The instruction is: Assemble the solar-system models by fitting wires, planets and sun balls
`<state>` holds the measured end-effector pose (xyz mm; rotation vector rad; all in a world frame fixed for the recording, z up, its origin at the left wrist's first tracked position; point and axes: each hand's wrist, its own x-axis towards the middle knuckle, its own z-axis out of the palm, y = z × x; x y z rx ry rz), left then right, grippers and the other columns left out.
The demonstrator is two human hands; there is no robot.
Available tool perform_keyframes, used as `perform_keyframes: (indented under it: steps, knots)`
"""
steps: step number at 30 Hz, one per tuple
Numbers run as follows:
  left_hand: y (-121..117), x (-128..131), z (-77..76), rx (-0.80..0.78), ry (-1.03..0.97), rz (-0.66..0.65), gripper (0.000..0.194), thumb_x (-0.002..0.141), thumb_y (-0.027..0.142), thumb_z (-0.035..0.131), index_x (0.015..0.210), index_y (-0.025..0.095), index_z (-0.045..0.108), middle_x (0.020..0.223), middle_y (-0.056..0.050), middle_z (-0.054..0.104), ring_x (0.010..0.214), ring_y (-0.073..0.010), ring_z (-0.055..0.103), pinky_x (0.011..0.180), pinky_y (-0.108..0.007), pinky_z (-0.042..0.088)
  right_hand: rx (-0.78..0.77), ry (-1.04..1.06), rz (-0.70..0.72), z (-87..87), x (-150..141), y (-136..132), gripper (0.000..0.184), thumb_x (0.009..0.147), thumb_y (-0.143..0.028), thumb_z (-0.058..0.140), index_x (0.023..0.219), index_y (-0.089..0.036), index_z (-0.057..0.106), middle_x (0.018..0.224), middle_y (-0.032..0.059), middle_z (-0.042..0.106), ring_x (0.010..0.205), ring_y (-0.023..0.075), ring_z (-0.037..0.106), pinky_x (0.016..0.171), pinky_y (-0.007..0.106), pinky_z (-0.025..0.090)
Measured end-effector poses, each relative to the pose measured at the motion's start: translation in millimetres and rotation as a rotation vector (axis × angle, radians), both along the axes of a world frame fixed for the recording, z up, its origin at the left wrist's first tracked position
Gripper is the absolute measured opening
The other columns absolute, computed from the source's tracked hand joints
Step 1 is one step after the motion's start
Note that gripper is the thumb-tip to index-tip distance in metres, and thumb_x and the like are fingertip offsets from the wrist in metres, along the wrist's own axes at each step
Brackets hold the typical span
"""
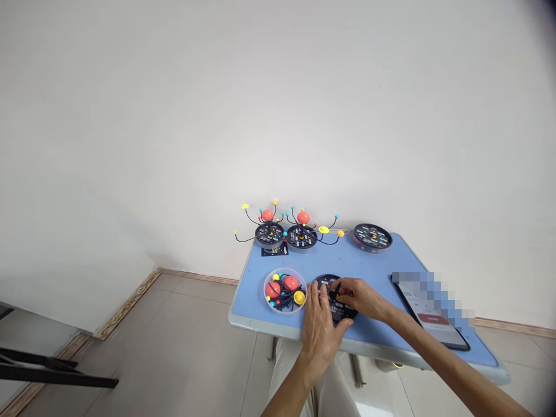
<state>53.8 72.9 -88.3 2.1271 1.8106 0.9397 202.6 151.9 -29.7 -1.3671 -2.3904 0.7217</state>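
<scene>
Disc [347, 313], black, under left hand [319, 336], right hand [362, 298]

Left hand [319, 336] is held over the near edge of the tabletop [365, 255], fingers spread and directed forward. Right hand [360, 298] is extended inward just beside it, fingers curled into a pinch. Right forearm [452, 365] is angled in from lower right; left forearm [282, 394] is raised from below.

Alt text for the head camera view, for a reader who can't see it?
The left hand steadies a black round base on a blue table while the right hand pinches a black rod on it. Nearby are a clear round dish of orange balls and rods, and two assembled solar-system models.
</scene>
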Motion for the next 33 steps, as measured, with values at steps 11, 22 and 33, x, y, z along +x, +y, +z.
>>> perform_keyframes:
  steps: [11,22,33]
  knots:
    - [1,1,-0.1,0.002,0.000,0.018,0.080,0.079,0.031,0.073,0.148,0.013,0.034,0.154,-0.022,0.037,0.145,-0.0366,0.031,0.113,-0.058,0.037,0.071,-0.053,0.014,2.6,-12,-5,0.017,0.081,-0.012,0.053,0.072,-0.019,0.066,0.082,0.0062,0.071,0.072,0.0180,0.064,0.068,0.026,0.042]
    - [0,1,2.3,-0.002,0.010,0.023,0.081,0.078,0.029,0.073,0.147,0.012,0.036,0.154,-0.021,0.038,0.145,-0.0367,0.030,0.113,-0.056,0.037,0.145,-0.233,-0.087,-2.0,-20,-14,0.021,0.088,-0.015,0.049,0.074,-0.017,0.065,0.084,0.0123,0.073,0.078,0.0235,0.068,0.066,0.029,0.038]
    - [-5,3,6.4,-0.007,0.005,0.033,0.094,0.070,0.036,0.082,0.147,0.005,0.038,0.153,-0.025,0.038,0.143,-0.0394,0.034,0.113,-0.055,0.040,0.236,-0.131,-0.142,17.6,11,-12,0.026,0.092,-0.032,0.043,0.092,-0.022,0.068,0.092,0.0114,0.073,0.078,0.0258,0.068,0.069,0.035,0.047]
